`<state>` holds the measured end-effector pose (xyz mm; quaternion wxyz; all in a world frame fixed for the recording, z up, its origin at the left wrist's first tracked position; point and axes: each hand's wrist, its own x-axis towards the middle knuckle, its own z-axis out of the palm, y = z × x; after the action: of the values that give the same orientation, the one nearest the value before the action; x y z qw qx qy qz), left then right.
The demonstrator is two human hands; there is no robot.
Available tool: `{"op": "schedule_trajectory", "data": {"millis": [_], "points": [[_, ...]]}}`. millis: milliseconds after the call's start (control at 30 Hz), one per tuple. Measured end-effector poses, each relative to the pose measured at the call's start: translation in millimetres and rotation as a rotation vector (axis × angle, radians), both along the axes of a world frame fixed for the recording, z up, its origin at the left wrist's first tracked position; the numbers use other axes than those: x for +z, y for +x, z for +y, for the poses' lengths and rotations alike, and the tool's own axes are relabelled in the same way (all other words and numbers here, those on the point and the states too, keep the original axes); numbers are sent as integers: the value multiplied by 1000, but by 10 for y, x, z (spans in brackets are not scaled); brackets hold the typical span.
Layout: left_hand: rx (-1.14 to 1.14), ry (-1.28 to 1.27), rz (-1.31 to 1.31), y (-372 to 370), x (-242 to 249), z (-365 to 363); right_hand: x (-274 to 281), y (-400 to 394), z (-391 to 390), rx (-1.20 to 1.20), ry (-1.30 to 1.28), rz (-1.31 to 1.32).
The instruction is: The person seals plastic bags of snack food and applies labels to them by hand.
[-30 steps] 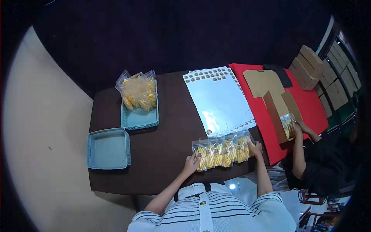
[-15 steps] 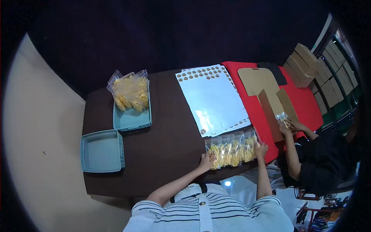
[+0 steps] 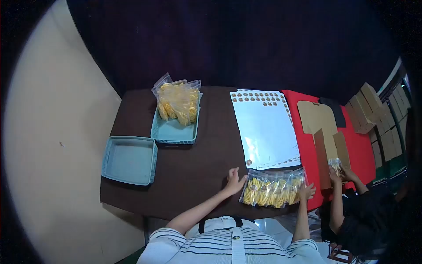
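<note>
A row of several clear zip bags of yellow finger-shaped snacks (image 3: 271, 190) lies overlapping near the front edge of the brown-covered table. My left hand (image 3: 236, 181) is just left of the row, fingers spread and apart from the bags. At the row's right end, my right hand (image 3: 307, 192) rests against the last bag with its fingers stretched out. Beyond the bags lie white sticker sheets (image 3: 266, 127), with round brown stickers along the top and right edge.
A blue basket (image 3: 173, 134) with more filled bags (image 3: 178, 101) stands at the back left, touching a second blue basket (image 3: 129, 160). On the red cloth (image 3: 303, 123), a co-worker's hands (image 3: 340, 173) hold a bag in an open carton (image 3: 323, 154). Stacked cartons (image 3: 365, 108) stand behind.
My left hand has let go of the leftmost bag and drawn away to the left. My right hand's fingers have loosened at the right end. The view has shifted left.
</note>
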<state>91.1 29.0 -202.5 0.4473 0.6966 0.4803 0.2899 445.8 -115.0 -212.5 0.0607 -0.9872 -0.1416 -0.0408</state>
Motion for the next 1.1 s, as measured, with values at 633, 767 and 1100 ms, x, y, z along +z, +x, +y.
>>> {"op": "schedule_trajectory", "data": {"millis": [633, 767, 1100], "points": [[426, 231, 189, -1245, 407, 2544, 439, -1428, 764, 610, 694, 278], [414, 500, 21, -1289, 1004, 1879, 347, -1662, 878, 801, 726, 315], [6, -63, -571, -849, 1588, 542, 1395, -2522, 1563, 860, 866, 1440]]}}
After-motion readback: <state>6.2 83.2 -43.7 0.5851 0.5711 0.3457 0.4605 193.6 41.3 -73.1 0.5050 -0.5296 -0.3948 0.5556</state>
